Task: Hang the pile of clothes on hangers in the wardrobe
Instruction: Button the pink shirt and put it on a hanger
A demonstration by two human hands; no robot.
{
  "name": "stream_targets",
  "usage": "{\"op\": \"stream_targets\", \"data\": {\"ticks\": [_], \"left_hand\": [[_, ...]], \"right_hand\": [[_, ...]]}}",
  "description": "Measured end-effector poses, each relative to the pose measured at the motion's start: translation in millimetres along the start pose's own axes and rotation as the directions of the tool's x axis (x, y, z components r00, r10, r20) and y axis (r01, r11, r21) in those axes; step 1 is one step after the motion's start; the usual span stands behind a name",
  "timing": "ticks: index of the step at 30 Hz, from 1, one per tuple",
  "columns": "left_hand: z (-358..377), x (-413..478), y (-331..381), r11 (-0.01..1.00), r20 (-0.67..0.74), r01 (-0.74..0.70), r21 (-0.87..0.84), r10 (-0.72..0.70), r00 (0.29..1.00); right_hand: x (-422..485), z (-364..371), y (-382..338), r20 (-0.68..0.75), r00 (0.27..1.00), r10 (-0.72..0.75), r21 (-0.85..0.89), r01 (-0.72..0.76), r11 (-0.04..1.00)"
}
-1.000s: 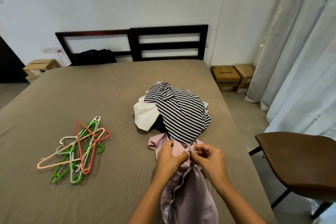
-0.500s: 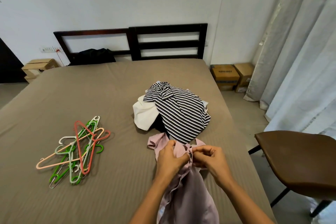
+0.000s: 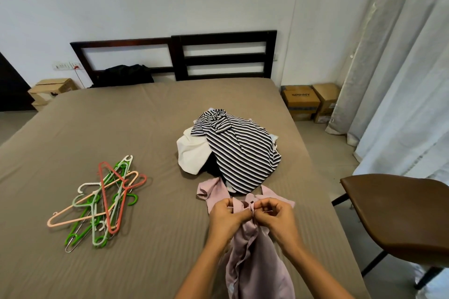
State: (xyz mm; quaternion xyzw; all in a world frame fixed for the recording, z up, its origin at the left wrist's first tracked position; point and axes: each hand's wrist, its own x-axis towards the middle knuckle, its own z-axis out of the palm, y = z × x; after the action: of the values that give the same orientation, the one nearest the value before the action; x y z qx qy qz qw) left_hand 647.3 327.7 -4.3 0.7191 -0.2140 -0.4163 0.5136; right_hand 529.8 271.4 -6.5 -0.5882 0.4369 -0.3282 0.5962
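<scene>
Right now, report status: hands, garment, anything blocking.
Left hand, right hand both pinch pink garment near its top. Hangers lie apart on bed. Clothes pile just beyond.

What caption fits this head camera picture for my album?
On the bed, left hand and right hand pinch a pink garment, hangers lying to the left.

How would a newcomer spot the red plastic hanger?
Find the wide bed with the taupe sheet; on its left half lies a heap of plastic hangers. The red plastic hanger is the only red one among green, white and peach.
</scene>
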Motion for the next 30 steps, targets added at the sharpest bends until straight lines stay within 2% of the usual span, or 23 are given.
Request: {"op": "stream_targets", "data": {"ticks": [4,8,12,16,20,24,30], "left_hand": [[3,1,-5,0.995,-0.008,0.059,-0.086,-0.060,0.998],[5,1,-9,0.989,-0.034,0.087,-0.121,-0.092,0.995],[9,1,-11,0.985,-0.080,0.067,-0.162,-0.080,0.994],[9,1,-9,0.967,-0.086,0.112,-0.231,-0.135,0.987],[10,4,-11,0.964,-0.120,0.125,-0.234,-0.156,0.980],[12,7,-15,0.935,-0.136,0.169,-0.311,-0.220,0.966],[14,8,-21,0.953,-0.143,0.172,-0.251,-0.212,0.967]], "right_hand": [[-5,5,10,-0.027,0.999,-0.031,-0.139,0.027,0.990],[-12,11,4,-0.089,0.993,-0.083,-0.175,0.066,0.982],[-13,15,-3,-0.071,0.983,-0.171,-0.270,0.146,0.952],[-12,14,-1,-0.052,0.972,-0.229,-0.358,0.196,0.913],[-9,16,5,-0.061,0.974,-0.219,-0.400,0.177,0.899],[-4,16,7,-0.038,0.976,-0.212,-0.419,0.177,0.890],[-7,15,15,0.017,0.945,-0.327,-0.568,0.278,0.774]]}}
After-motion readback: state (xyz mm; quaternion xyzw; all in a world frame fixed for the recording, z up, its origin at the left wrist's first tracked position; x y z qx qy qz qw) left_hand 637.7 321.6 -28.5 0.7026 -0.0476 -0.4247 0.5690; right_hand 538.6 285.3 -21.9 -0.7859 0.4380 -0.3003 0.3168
